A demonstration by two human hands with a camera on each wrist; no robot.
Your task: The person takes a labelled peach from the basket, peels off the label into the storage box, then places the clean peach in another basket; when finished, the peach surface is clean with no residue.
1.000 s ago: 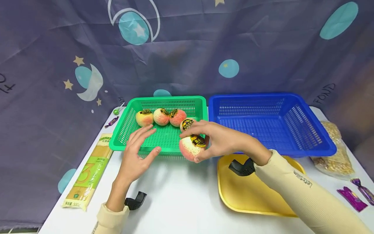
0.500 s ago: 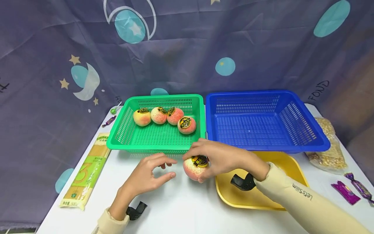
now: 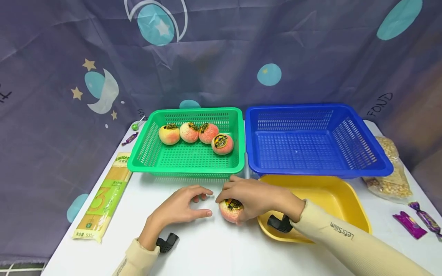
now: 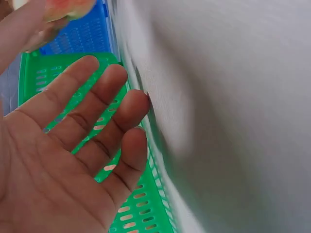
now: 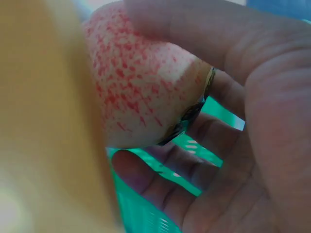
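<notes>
My right hand (image 3: 259, 196) grips a pink and cream peach (image 3: 228, 212) with a black label, in front of the green basket. In the right wrist view the thumb and curled fingers lie around that speckled peach (image 5: 136, 82). To its left my left hand (image 3: 179, 207) hovers over the white table, holding nothing and not touching the peach. The left wrist view shows its palm (image 4: 53, 160), with the fingers loosely bent. Several peaches, among them a yellowish one (image 3: 169, 134) and a redder one (image 3: 222, 145), sit inside the green basket (image 3: 186, 170).
A blue basket (image 3: 293, 153) stands right of the green one. The yellow tray (image 3: 345, 203) is partly under the right forearm. A noodle pack (image 3: 103, 199) lies left; a bag of grains (image 3: 391, 172) and purple-wrapped candies (image 3: 409, 225) lie right.
My right hand has carried the peach from the green basket's front edge toward me, down near the table. The left hand has moved back and right, to the peach's side.
</notes>
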